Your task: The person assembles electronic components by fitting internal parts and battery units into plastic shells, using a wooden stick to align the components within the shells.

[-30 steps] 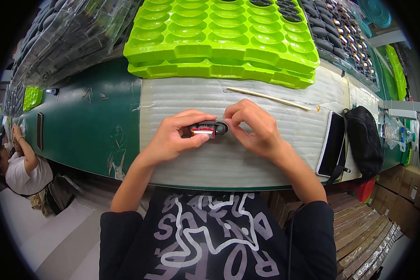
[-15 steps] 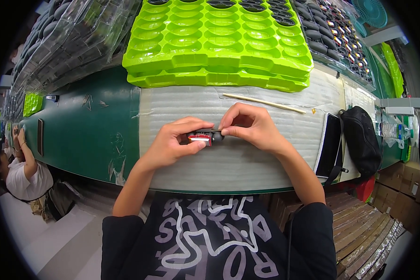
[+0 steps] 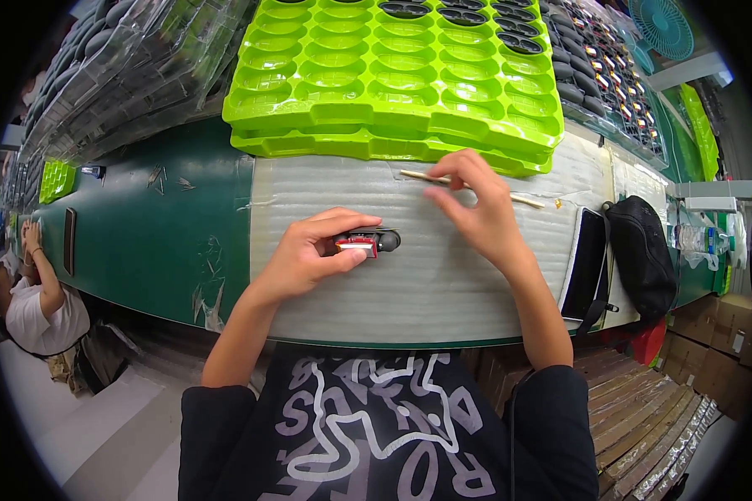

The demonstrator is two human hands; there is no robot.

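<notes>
My left hand point(image 3: 313, 253) is closed around a small dark electronic part point(image 3: 386, 242) with a rounded black end and a red-and-white piece on its near side. Its fingers lie along the far edge and the thumb presses the near side. My right hand point(image 3: 480, 204), slightly blurred, hovers over a thin pale wooden stick point(image 3: 522, 200) on the white foam mat. The thumb and fingers are apart, on either side of the stick. Whether they touch it I cannot tell.
Beyond the mat point(image 3: 351, 309) stand stacked lime-green trays point(image 3: 326, 125), some pockets holding black oval parts. Clear trays of dark parts point(image 3: 142, 92) rise at the back left. At right lie a black pouch point(image 3: 643, 250) and a dark flat device point(image 3: 583, 263). Another person point(image 3: 46, 305) works far left.
My right hand has let go of the dark part and moved away and to the right, over the stick. My left hand keeps the part in about the same place.
</notes>
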